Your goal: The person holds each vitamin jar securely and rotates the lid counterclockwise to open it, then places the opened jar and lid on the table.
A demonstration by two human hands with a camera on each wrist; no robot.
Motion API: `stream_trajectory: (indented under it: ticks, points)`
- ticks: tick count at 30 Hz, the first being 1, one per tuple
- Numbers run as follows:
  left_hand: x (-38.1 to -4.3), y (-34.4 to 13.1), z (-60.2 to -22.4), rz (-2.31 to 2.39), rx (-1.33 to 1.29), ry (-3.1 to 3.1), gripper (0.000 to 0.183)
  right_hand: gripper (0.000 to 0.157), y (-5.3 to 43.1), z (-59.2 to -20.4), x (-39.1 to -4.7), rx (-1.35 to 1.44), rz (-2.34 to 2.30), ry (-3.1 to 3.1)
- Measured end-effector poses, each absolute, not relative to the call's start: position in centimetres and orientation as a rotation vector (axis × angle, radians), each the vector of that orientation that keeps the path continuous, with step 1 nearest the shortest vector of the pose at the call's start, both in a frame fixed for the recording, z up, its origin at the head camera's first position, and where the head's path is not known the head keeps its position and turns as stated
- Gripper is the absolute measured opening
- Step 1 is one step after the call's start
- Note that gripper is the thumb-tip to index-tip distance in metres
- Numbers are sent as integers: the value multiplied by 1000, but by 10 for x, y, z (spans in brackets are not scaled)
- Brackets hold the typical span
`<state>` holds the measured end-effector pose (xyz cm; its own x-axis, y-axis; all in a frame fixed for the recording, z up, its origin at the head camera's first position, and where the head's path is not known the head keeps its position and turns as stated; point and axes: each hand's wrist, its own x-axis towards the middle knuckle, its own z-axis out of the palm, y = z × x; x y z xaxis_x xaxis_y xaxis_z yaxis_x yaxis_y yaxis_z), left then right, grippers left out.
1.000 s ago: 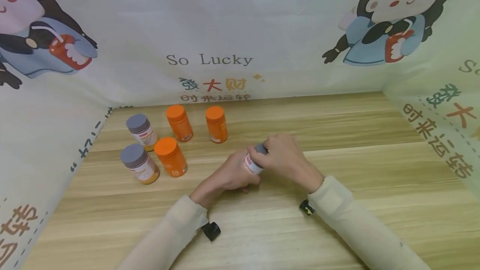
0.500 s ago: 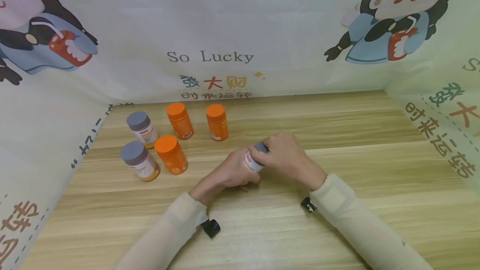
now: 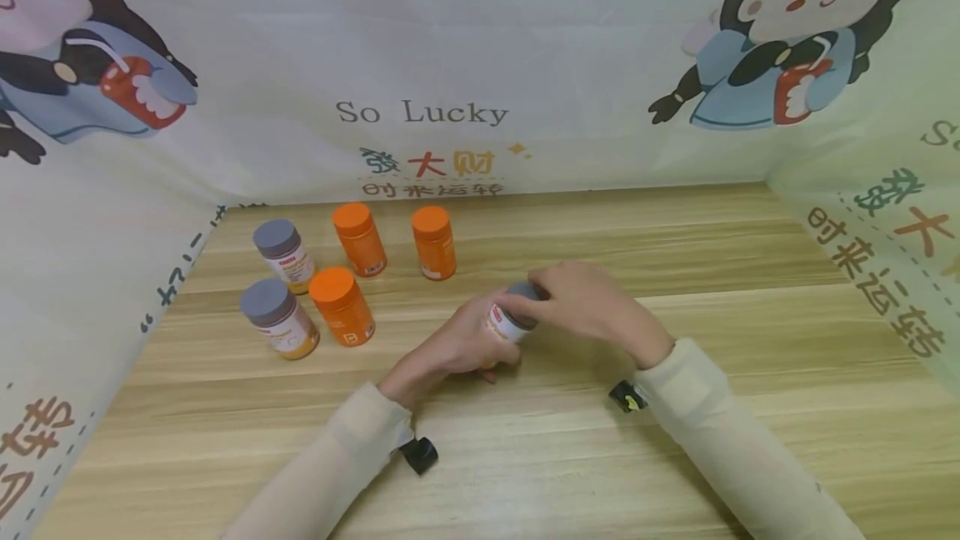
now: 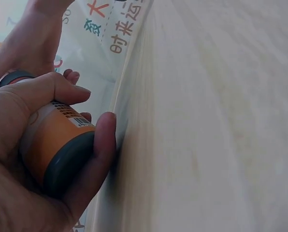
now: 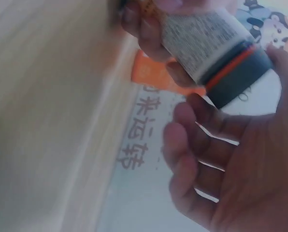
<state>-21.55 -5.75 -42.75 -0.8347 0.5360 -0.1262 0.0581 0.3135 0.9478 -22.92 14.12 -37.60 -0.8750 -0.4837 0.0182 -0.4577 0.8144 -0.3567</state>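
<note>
My left hand [image 3: 474,338] grips a supplement bottle [image 3: 501,327] round its body, holding it tilted above the wooden table. The bottle has a white label, a grey lid [image 3: 525,293] and, in the left wrist view, an orange lower part [image 4: 52,140] and a dark base. My right hand [image 3: 588,302] is at the lid, with thumb and index finger on opposite sides of it; the other fingers curl loosely in the right wrist view. An orange-red ring [image 5: 229,66] shows just below the lid [image 5: 243,75]. The lid is still on the bottle.
Left of the hands stand two grey-lidded bottles [image 3: 279,319] [image 3: 285,257] and three orange bottles [image 3: 342,307] [image 3: 360,240] [image 3: 433,244], all upright. Printed cloth walls [image 3: 577,65] enclose the wooden table [image 3: 712,273] at the back and sides.
My right wrist has shifted right and turned, and the fingers have loosened about the lid, showing more of it. The left hand and its bottle stay nearly in place.
</note>
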Motion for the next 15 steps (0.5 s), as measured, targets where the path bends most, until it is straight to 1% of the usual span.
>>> stream_trajectory:
  ticks: [6,12,15]
  points:
    - [-217,-56,-428,1525,515,2179,63,49,149,-373,-232,-824,-525,2838]
    - [-216,-57,-427,1494,530,2234,66,50,151,-370,-231,-807,-560,2829]
    - [-216,-57,-428,1483,543,2252,64,51,153,-370,-230,-805,-558,2838]
